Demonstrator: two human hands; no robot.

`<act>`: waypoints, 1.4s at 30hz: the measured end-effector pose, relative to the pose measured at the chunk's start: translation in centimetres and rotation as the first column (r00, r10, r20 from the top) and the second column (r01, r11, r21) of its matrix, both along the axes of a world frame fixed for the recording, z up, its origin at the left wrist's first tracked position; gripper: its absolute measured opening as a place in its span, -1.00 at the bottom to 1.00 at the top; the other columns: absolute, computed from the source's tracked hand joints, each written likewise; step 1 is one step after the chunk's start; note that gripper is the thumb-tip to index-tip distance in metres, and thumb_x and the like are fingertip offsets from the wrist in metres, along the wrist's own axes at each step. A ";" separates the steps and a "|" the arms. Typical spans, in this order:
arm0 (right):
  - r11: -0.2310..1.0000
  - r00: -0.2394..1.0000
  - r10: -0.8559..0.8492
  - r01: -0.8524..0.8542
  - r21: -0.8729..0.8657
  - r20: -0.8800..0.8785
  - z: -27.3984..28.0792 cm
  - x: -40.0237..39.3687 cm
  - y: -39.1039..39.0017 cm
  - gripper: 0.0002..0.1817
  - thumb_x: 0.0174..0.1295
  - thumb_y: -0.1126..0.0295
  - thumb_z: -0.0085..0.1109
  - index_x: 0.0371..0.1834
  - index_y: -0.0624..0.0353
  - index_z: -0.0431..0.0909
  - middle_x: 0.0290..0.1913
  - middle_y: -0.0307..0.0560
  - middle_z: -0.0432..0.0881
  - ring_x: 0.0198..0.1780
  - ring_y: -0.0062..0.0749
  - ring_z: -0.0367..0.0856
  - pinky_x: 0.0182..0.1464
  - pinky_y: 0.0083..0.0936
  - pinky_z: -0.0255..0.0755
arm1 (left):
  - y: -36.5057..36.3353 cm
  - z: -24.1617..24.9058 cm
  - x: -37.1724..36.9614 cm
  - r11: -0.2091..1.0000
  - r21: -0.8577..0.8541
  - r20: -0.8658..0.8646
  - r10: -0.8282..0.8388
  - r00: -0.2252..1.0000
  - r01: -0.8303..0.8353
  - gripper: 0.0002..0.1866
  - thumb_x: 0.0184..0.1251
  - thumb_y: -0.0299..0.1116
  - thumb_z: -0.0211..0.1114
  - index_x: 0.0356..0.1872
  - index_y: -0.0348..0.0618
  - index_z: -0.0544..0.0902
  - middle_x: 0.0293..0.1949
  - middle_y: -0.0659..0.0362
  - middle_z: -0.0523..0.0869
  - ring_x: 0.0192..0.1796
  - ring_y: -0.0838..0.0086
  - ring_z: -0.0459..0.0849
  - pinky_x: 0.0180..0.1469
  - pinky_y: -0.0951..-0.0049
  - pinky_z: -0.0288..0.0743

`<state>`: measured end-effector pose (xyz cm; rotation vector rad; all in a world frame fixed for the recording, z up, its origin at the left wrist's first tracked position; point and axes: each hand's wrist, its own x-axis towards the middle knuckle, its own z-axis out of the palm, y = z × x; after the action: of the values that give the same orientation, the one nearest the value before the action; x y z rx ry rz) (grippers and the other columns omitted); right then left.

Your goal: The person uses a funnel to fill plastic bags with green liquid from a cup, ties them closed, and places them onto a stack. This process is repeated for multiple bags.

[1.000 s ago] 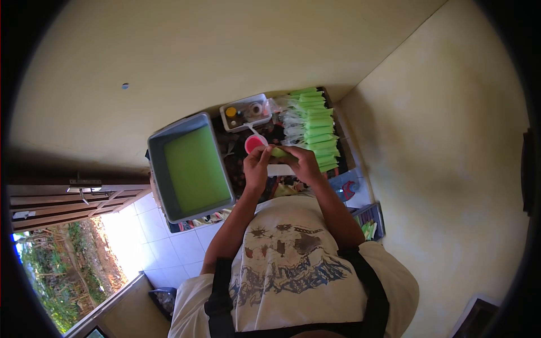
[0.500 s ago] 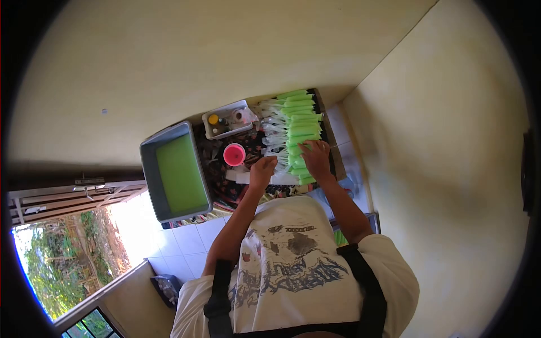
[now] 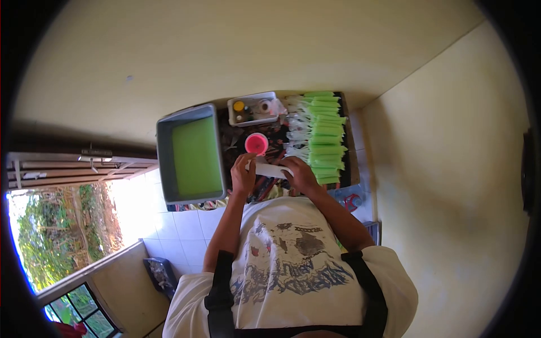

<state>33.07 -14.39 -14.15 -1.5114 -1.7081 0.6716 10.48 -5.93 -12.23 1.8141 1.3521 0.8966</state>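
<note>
A flat, whitish strip (image 3: 271, 170), perhaps a stack of plastic sleeves, lies between my hands in front of me. My left hand (image 3: 243, 177) has its fingers closed at the strip's left end, and my right hand (image 3: 301, 177) grips the other end. Just beyond my left hand stands a pink cup (image 3: 256, 143). Past my right hand, filled light-green plastic tubes (image 3: 327, 139) lie in a stacked row, their clear tied ends pointing left. A large grey tub (image 3: 220, 163) with green liquid (image 3: 196, 155) is to the left of my hands.
A white tray (image 3: 253, 121) at the back holds small bottles, one with a yellow cap (image 3: 239, 106), and a roll (image 3: 264, 105). Dark patterned cloth (image 3: 269, 135) covers the table against the wall. A clear bottle (image 3: 351, 201) is low at right.
My right hand has left the green tubes and moved left to the whitish strip. My left hand has shifted to the strip's left end. The view has turned slightly.
</note>
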 end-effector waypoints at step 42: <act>0.979 0.993 -0.030 0.007 0.203 0.114 6.8 -13.1 0.8 -0.75 0.13 0.39 0.64 -0.17 0.07 0.76 -0.18 -0.09 0.77 -0.11 -0.05 0.74 -0.04 -0.15 0.56 | 3.1 5.2 -8.1 0.746 -0.638 0.580 0.303 0.756 0.190 -0.73 0.63 -0.24 0.45 0.09 -0.24 0.80 -0.15 0.25 0.87 -0.24 0.63 0.75 -0.20 0.56 0.63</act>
<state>19.99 -13.62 -7.32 -1.4443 -1.7884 0.3923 2.36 -2.87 -7.06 0.7655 1.0545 0.8165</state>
